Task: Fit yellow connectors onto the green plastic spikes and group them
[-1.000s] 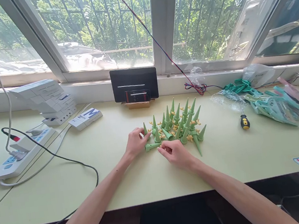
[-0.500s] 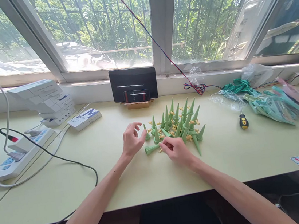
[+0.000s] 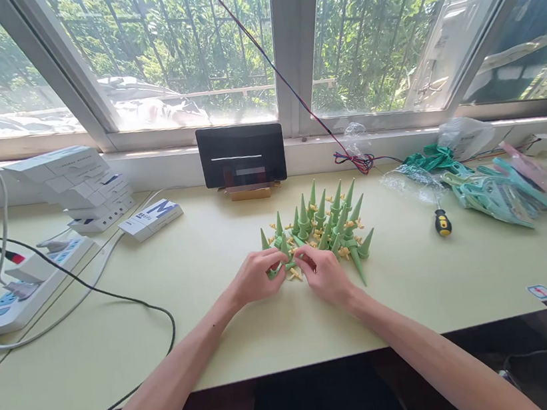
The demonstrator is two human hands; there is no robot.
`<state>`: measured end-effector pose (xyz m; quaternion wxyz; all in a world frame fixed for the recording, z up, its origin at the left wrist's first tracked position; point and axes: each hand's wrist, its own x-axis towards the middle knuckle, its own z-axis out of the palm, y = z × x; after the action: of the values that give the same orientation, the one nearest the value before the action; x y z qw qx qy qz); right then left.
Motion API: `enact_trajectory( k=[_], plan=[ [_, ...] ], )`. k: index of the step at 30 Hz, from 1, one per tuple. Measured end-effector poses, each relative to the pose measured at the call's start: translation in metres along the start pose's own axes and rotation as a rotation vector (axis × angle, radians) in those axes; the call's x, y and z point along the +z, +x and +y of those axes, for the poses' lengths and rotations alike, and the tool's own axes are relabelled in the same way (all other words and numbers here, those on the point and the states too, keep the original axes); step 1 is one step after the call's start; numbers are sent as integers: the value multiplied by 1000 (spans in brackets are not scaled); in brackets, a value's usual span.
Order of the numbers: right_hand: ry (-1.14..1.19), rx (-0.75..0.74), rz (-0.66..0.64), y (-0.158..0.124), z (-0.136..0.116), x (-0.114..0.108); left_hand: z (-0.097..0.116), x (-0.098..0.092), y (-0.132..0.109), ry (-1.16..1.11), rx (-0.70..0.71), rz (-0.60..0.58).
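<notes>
Many green cone-shaped spikes (image 3: pixel 304 220) stand and lie in a cluster at the middle of the table, with small yellow pieces (image 3: pixel 295 274) among them. My left hand (image 3: pixel 259 276) is closed on a green spike piece that lies at the front left of the cluster; the fingers partly hide it. Right beside it, my right hand (image 3: pixel 323 271) has its thumb and fingertips pinched together at the cluster's front edge. What those fingertips hold, if anything, is too small to make out.
A tablet (image 3: pixel 241 157) stands at the back by the window. White boxes (image 3: pixel 86 182) and a power strip (image 3: pixel 32 287) with cables are on the left. To the right lie a screwdriver (image 3: pixel 442 222) and bagged green parts (image 3: pixel 496 192).
My left hand has moved right and down, closing on the green piece. My right hand stays near the same place, with its fingertips slightly raised. The view has shifted a little.
</notes>
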<state>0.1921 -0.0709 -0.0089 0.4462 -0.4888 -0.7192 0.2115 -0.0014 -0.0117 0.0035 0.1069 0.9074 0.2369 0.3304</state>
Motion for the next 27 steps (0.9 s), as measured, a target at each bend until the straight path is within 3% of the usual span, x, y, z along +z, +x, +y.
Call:
enact_trajectory(
  k=[10, 18, 27],
  plan=[
    [-133, -47, -51, 0, 0, 2, -3, -14, 4, 181, 46, -38],
    [-309, -63, -114, -2, -1, 3, -6, -12, 3, 250, 42, -167],
    [-384, -88, -190, -3, 3, 5, -5, -8, 0, 193, 7, -210]
  ],
)
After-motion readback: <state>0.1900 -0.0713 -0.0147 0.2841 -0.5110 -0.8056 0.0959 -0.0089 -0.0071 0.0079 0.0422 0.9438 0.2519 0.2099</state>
